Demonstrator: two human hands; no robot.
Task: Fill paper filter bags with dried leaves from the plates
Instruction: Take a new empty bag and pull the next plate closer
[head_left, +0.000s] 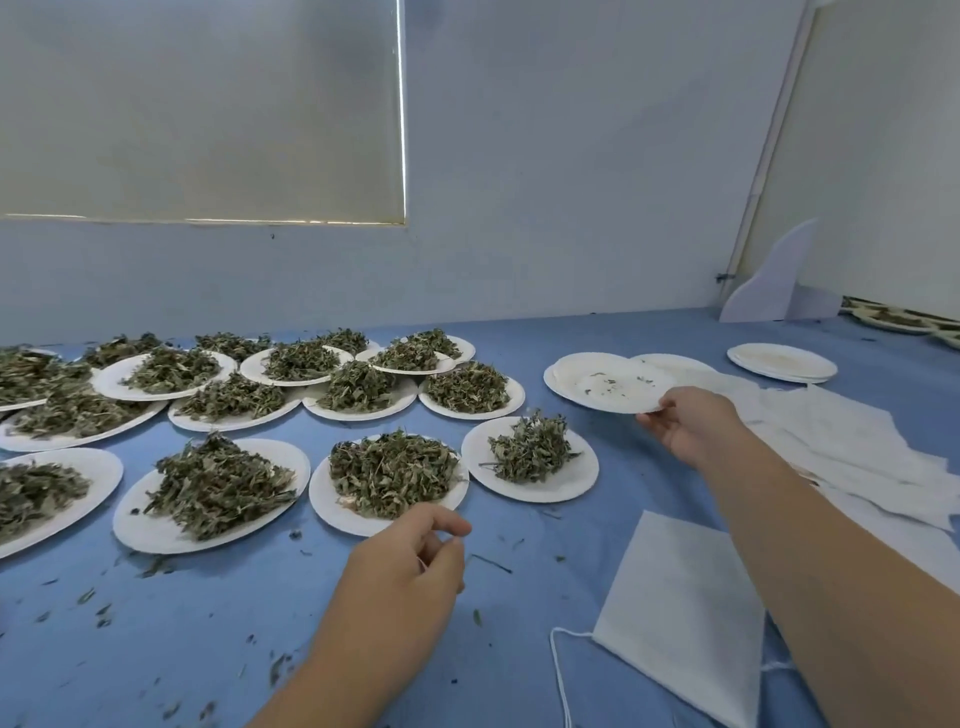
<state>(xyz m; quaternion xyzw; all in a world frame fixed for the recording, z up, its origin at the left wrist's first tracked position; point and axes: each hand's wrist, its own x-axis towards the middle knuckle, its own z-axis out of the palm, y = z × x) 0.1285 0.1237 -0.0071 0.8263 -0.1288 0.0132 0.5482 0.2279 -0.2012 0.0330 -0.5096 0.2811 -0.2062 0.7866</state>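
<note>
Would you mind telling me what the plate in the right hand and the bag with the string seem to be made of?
The empty plate held by the right hand looks like matte white paper or pressed pulp: thin, with a dull surface. The bag looks like soft, fibrous white filter paper or non-woven fabric, matte and slightly fuzzy; which cannot be told.

We have open blue tablecloth (218, 634) at six o'clock, dotted only with leaf crumbs. Plates heaped with dried leaves (387, 475) crowd nine to twelve o'clock, rims touching or overlapping, with hardly a lane between them. At three o'clock loose white bags (852, 447) and a flat filter bag (680, 613) cover the cloth.
</note>
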